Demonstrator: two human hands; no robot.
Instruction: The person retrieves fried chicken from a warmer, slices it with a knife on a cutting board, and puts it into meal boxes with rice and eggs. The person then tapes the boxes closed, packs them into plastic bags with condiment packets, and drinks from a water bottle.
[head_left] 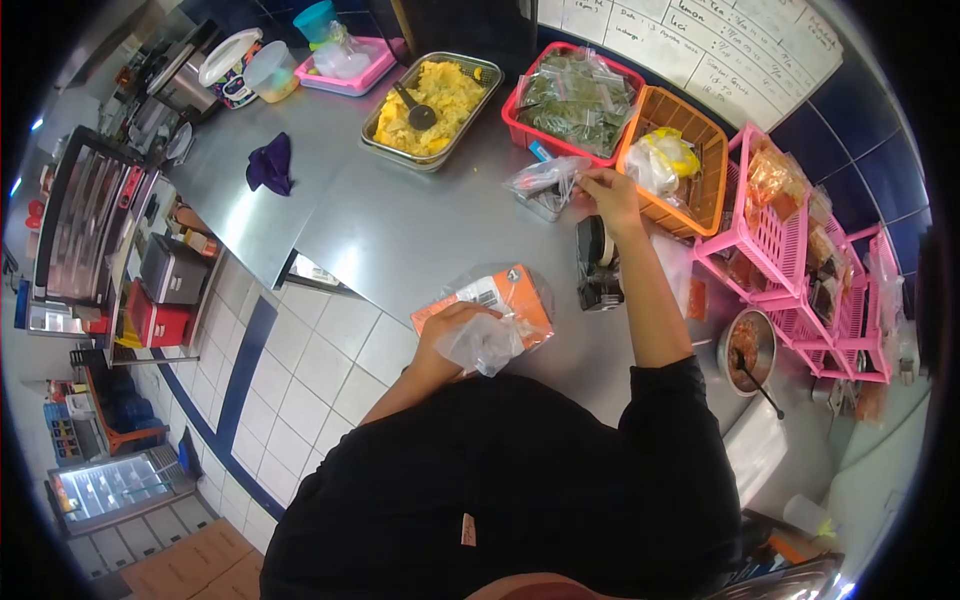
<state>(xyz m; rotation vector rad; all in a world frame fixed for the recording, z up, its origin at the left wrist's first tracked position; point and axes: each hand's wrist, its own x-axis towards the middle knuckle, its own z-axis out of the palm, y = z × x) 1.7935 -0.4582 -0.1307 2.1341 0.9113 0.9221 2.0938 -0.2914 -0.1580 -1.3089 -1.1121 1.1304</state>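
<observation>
Gripping a crumpled clear bag (485, 345), left hand (447, 332) sits low over the orange box (530, 287) at the worktop (370, 235)'s near edge, elbow bent. Right arm reaches forward, right hand (610, 195) pinching a clear plastic packet (545, 178) just beside the red basket (515, 128). Bare metal between box and yellow-food tray (474, 121); left side drops off to tiles. Box: barcode, print too small. Whiteboard (690, 70): "Date", "lemon".

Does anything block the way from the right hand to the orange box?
Nothing visible stands between the right hand and the orange box, only bare counter. Dark items sit just right of that path; clear plastic in the left hand overlaps the box.
</observation>
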